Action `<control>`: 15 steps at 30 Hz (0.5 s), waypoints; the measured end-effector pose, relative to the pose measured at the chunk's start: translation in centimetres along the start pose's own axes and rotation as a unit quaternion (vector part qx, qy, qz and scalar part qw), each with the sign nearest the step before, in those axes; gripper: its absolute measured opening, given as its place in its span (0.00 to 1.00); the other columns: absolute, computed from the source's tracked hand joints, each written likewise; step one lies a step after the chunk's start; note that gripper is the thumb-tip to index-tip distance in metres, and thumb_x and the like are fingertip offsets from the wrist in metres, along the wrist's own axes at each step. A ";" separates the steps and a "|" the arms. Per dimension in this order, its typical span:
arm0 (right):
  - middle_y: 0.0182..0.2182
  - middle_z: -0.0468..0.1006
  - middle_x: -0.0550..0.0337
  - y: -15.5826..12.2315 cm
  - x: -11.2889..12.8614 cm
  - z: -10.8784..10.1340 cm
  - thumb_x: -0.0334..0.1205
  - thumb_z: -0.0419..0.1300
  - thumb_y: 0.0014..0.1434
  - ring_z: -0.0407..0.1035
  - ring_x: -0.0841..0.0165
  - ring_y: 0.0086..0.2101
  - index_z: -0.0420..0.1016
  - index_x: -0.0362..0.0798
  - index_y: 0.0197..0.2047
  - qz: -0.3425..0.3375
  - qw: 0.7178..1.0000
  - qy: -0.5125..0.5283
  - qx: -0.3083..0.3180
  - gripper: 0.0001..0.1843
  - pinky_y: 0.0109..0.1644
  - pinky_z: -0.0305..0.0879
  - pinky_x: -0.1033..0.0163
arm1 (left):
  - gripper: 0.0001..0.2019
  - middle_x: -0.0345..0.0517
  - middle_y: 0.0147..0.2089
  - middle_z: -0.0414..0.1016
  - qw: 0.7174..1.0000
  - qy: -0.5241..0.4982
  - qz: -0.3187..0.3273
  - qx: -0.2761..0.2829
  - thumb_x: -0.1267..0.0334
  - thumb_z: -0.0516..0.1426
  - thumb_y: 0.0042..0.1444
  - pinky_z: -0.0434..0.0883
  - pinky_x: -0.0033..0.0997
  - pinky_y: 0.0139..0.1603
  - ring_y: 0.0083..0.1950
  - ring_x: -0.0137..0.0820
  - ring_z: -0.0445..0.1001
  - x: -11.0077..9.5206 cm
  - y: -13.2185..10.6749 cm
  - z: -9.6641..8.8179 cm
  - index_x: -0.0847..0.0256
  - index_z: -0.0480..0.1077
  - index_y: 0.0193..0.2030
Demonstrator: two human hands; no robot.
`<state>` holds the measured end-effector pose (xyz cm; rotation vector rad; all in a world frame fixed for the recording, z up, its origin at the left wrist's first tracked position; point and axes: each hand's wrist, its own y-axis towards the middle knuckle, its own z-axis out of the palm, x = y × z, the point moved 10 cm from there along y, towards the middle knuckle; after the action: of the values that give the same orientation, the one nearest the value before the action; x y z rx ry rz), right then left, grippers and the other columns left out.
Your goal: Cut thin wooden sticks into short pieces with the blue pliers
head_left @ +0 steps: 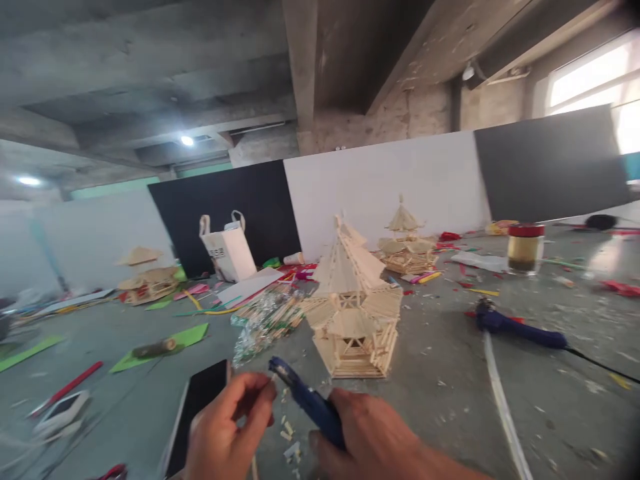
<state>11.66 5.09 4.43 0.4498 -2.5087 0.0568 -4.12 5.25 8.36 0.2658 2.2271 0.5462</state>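
My right hand [370,427] is wrapped around blue-handled pliers [315,403], whose head points up and left toward my left fingertips. My left hand [233,420] is closed in a pinch at the plier jaws, on what looks like a thin wooden stick [255,468] that shows below the palm; most of it is hidden. Just beyond both hands stands a pagoda model [353,300] built of pale sticks, upright on the grey table. Small cut stick bits [287,430] lie under the pliers. Beside my left hand rests a dark-screened phone [200,400].
A glue gun [520,328] with a black cord lies at right, near a red-lidded jar [525,250]. Bundled sticks in clear plastic [273,313] lie left of the model. Further back are another pagoda model [405,247] and a white bag [230,253]. A red pen [70,387] lies left.
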 end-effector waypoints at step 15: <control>0.31 0.77 0.50 0.9 -2.2 3.7 0.41 0.47 0.55 0.73 0.55 0.32 0.65 0.47 0.33 -0.051 0.999 -0.015 0.004 0.09 0.32 0.61 0.58 | 0.07 0.39 0.23 0.68 0.996 0.050 0.060 -0.031 0.64 0.50 0.54 0.67 0.23 0.25 0.24 0.27 0.69 -2.4 -1.2 -0.3 0.60 0.66 0.28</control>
<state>11.04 6.06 0.22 0.5858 -2.5114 0.0211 -2.79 3.29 9.55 0.3484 2.2969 0.7059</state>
